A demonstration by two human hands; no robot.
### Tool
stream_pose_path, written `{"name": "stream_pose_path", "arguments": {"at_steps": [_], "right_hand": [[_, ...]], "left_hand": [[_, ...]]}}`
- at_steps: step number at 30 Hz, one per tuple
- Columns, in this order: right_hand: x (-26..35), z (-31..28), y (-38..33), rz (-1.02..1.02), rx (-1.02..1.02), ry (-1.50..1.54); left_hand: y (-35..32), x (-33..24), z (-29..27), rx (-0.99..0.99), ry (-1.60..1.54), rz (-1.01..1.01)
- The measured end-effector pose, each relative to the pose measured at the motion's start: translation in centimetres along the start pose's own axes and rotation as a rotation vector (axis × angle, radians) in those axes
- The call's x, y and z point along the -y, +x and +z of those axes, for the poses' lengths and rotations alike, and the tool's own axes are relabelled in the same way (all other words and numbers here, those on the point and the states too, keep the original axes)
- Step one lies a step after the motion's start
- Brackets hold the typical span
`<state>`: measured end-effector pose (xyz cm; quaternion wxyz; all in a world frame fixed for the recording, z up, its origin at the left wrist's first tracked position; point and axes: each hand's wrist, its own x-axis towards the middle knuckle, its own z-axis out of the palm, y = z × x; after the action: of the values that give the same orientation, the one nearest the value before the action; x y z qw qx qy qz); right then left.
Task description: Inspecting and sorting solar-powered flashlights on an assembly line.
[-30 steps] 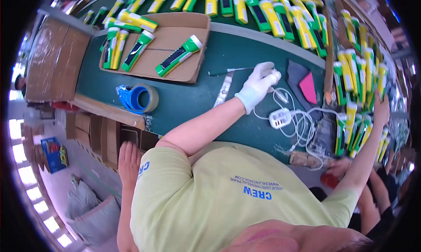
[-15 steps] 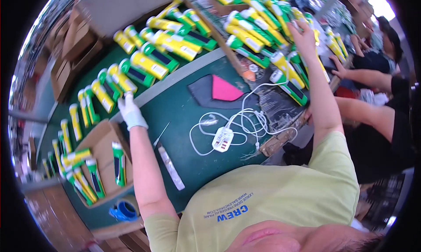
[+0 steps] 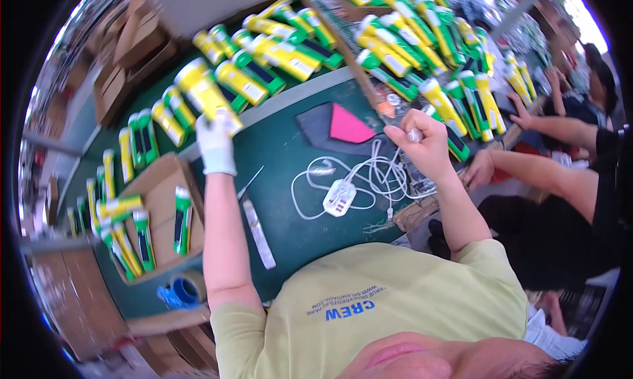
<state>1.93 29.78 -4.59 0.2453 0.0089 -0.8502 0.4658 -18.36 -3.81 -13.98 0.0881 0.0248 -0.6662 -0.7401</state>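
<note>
In my gloved left hand [image 3: 215, 145] is a yellow-and-white flashlight [image 3: 200, 89], raised with its wide white head pointing away. Several yellow and green flashlights [image 3: 242, 82] lie in a row beyond it, some with dark panels. My bare right hand [image 3: 427, 145] is closed round a slim thing with a whitish round end [image 3: 414, 135]; its kind I cannot make out. Below that hand lie a tangled white cable [image 3: 379, 174] and a white charging hub [image 3: 339, 198]. Just left of it is a dark cloth with a pink patch [image 3: 349, 124].
A cardboard box [image 3: 161, 188] with several flashlights stands at left, above a blue tape dispenser [image 3: 178, 293]. A pointed tool with a wrapped handle [image 3: 258, 234] lies on the green table [image 3: 297, 240]. More flashlights [image 3: 395, 42] are piled far right, beside a co-worker's arms [image 3: 544, 164].
My left hand has lifted a flashlight from the row. My right hand has come back from the far-right pile toward me and closed round the slim thing.
</note>
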Motion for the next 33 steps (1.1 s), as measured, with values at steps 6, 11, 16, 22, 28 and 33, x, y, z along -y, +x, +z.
{"name": "stream_pose_path", "arguments": {"at_steps": [6,11,16,22,28,33], "right_hand": [[2.4,3.7,-0.4,0.070,-0.003,0.222],[3.9,6.5,-1.3,0.224,0.224,0.648],[2.9,5.9,-2.2,0.355,0.363,0.560],[-2.9,-1.8,2.2,0.220,-0.138,0.237],[-8.6,-8.4,10.4,0.037,-0.398,-0.762],[-9.1,-7.6,16.6,0.125,-0.068,-1.164]], "left_hand": [[-13.0,-11.8,0.6,0.365,0.749,0.776],[-15.9,-13.8,-0.8,0.487,0.792,0.788],[-16.6,-11.8,-1.8,0.509,0.796,0.639],[-14.2,-7.0,-2.4,0.266,0.672,0.197],[-7.8,-3.0,-3.5,0.105,1.064,0.381],[-5.5,-1.0,-4.0,0.053,1.165,0.309]]}}
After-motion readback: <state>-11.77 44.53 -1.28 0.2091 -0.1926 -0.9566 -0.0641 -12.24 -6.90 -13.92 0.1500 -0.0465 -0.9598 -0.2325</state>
